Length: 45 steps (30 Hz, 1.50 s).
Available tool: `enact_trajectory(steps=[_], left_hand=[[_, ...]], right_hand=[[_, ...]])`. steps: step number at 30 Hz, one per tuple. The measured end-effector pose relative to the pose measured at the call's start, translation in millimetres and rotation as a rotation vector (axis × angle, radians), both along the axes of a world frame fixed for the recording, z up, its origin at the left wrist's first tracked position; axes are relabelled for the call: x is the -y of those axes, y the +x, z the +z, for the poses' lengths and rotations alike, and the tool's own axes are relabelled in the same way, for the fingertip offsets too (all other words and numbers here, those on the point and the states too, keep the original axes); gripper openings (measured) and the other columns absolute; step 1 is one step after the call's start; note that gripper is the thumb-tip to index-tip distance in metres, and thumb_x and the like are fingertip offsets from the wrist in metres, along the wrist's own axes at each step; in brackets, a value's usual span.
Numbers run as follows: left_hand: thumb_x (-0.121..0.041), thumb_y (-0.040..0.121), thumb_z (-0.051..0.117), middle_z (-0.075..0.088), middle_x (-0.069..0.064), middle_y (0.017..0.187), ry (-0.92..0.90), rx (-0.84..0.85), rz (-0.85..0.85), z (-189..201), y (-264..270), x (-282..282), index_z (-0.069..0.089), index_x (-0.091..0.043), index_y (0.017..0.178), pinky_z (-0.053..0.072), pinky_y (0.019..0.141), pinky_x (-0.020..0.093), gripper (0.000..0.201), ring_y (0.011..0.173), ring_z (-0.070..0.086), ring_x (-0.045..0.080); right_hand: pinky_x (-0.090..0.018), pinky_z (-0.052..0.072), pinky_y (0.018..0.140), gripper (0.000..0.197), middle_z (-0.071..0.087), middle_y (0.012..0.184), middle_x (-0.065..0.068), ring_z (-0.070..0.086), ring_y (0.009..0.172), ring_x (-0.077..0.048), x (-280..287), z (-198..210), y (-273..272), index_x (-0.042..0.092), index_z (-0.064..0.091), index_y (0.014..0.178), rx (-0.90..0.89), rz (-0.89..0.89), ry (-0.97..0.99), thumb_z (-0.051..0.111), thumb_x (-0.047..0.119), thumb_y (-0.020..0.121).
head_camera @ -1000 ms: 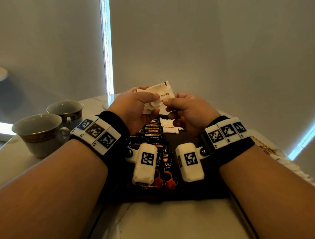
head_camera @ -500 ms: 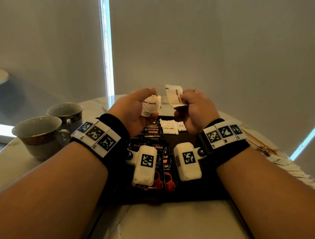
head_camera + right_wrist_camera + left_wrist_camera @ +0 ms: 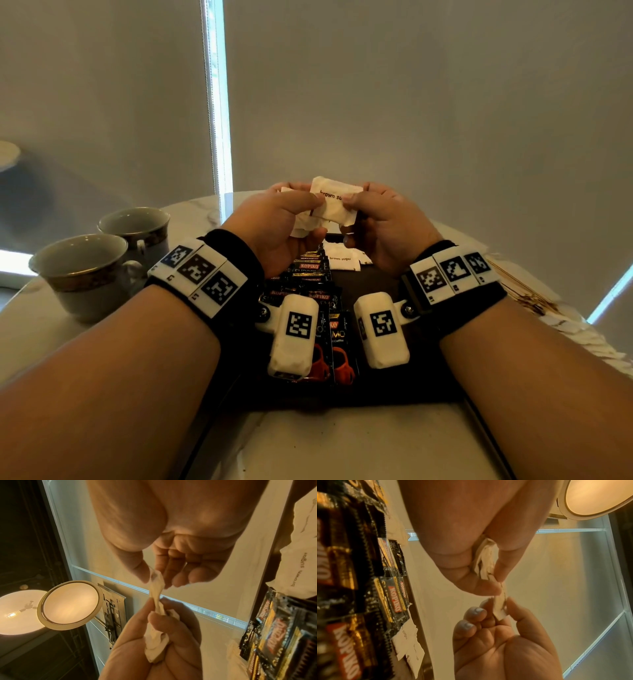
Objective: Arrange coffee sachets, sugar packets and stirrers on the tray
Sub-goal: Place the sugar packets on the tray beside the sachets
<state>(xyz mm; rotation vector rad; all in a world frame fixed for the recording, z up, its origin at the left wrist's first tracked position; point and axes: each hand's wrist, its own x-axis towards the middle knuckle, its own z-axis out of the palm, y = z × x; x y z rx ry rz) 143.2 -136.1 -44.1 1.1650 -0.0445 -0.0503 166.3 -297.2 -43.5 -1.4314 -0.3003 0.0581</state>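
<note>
Sugar packets (image 3: 310, 219) sit bunched in the left hand (image 3: 279, 226), whose curled fingers clamp a crumpled wad of them against the palm. One brown sugar packet (image 3: 334, 202) stands out at the front of that wad, pinched at its left edge by the left thumb and at its right edge by the thumb and forefinger of the right hand (image 3: 380, 229). The remaining fingers of the right hand are loosely curled and touch nothing. Both hands are raised above the far end of the dark tray (image 3: 376, 284), close together, with the single packet bridging them.

Below the left hand, a row of black coffee sachets (image 3: 310, 274) lies overlapping along the tray, running back toward the wrists. Below the right hand, a few more white packets (image 3: 342, 262) lie flat on the tray, just beside the far end of the sachets. To the right of the right wrist, wooden stirrers (image 3: 524, 287) lie on the counter (image 3: 342, 445), off the tray. To the left of the left wrist stand two cups (image 3: 99, 267), one behind the other, touching.
</note>
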Motion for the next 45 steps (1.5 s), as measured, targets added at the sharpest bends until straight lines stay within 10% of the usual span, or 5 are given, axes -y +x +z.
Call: enact_trajectory(steps=[19,26,45], left_hand=[[-0.016,0.096,0.067,0.06,0.013,0.104,-0.077,-0.062,0.054,0.3,6.1,-3.3,0.066,-0.009,0.107,0.054,0.051,0.025,0.013,0.079,0.062,0.023],[-0.016,0.096,0.066,0.059,0.014,0.104,-0.072,-0.068,0.051,0.5,4.3,-1.5,0.066,-0.009,0.107,0.054,0.051,0.025,0.013,0.079,0.061,0.024],[-0.016,0.096,0.066,0.059,0.017,0.113,-0.086,-0.092,0.055,-1.6,6.8,-3.3,0.069,-0.01,0.105,0.054,0.053,0.025,0.011,0.085,0.062,0.027]], right_hand=[[-0.027,0.037,0.045,0.016,0.063,0.086,-0.01,0.051,0.058,-0.015,58.6,-44.2,49.1,0.007,0.063,0.104,-0.427,-0.589,-0.071,0.058,0.015,0.091],[-0.032,0.039,0.054,0.011,0.063,0.071,-0.011,0.049,0.051,-0.02,60.1,-44.8,48.1,0.004,0.065,0.091,-0.446,-0.564,-0.404,0.057,0.011,0.09],[-0.028,0.037,0.059,0.007,0.057,0.075,-0.006,0.046,0.055,-0.014,62.3,-41.6,47.4,0.007,0.061,0.097,-0.514,-0.484,-0.477,0.059,0.014,0.097]])
